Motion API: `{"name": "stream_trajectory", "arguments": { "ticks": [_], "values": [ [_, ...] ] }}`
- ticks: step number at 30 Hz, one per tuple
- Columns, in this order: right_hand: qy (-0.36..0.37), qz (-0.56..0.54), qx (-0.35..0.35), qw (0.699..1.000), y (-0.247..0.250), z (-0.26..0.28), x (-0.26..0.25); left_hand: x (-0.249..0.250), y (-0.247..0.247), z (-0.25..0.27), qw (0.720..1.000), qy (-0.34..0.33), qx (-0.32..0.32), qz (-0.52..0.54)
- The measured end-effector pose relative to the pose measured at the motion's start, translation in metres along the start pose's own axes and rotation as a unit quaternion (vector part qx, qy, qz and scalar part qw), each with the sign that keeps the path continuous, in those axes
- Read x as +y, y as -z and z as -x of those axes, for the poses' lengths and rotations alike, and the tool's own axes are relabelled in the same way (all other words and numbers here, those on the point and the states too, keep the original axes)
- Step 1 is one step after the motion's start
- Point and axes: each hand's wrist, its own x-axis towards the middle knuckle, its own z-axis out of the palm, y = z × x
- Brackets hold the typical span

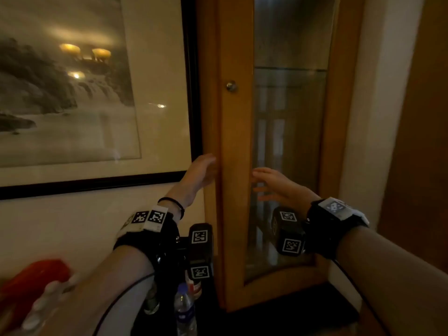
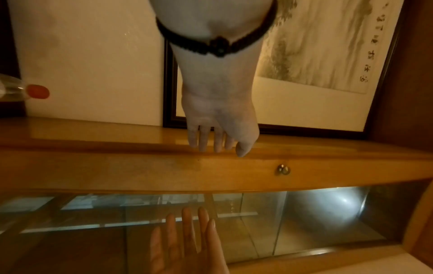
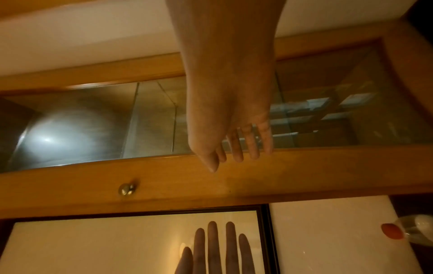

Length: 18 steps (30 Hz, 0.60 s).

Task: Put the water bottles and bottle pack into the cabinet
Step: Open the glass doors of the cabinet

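Two hands are raised: the left hand (image 1: 202, 172) and the right hand (image 1: 278, 184). One wooden cabinet (image 1: 334, 117) stands on the counter (image 1: 278, 318), with one glass door (image 1: 236, 214) and one round metal knob (image 1: 231, 86). One framed painting (image 1: 72, 93) hangs beside it. At least two water bottles show at the counter's left edge: one blue-labelled bottle (image 1: 185, 309) and one red-labelled bottle (image 1: 194, 286) behind it. One red object (image 1: 36, 280), too blurred to name, sits at the lower left.

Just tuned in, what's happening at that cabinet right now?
A person stands at the wooden cabinet, whose glass door looks closed. The left hand reaches, fingers straight, to the door's left edge, below the knob. The right hand is spread open at the glass. Neither holds anything. A water bottle still stands on the dark surface below, and the red-wrapped bottle pack sits at lower left.
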Motion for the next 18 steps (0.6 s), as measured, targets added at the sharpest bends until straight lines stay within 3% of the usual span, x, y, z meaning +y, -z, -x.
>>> {"name": "stream_trajectory", "arguments": {
  "ticks": [10, 18],
  "values": [
    [0.037, -0.061, 0.046, 0.996, 0.027, -0.082, 0.010, -0.019, -0.035, -0.074, 0.999, -0.030, 0.039, -0.001],
    [0.076, -0.069, 0.056, 0.993, 0.026, -0.133, 0.025, -0.033, -0.047, -0.097, 0.985, -0.064, 0.157, 0.012]
  ]
}}
